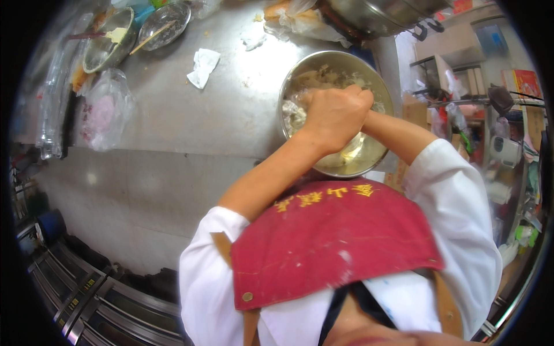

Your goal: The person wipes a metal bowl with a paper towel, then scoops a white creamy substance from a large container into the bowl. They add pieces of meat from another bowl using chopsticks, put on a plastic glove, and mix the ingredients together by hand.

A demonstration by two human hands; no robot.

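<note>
My left hand (337,113) is over a round metal mixing bowl (386,149), its fingers curled and its back turned up. My right forearm comes in from the right and passes beneath it; my right hand is mostly hidden there, so its grip cannot be made out. Pale, lumpy dough or batter (296,116) lies at the bowl's left side, and shreds of it cling to the far wall. Something clear and shiny, perhaps liquid or plastic film, shows in the near part of the bowl. The bowl stands at the near right of a steel worktable (173,108), close against the red apron (337,242).
Crumpled white paper (203,68) lies left of the bowl. Farther left are a bowl with a spatula (88,60), a clear bowl with a wooden stick (164,26) and a plastic bag (101,112). A large metal pot (381,15) stands beyond the bowl; crowded shelves (476,104) flank the right.
</note>
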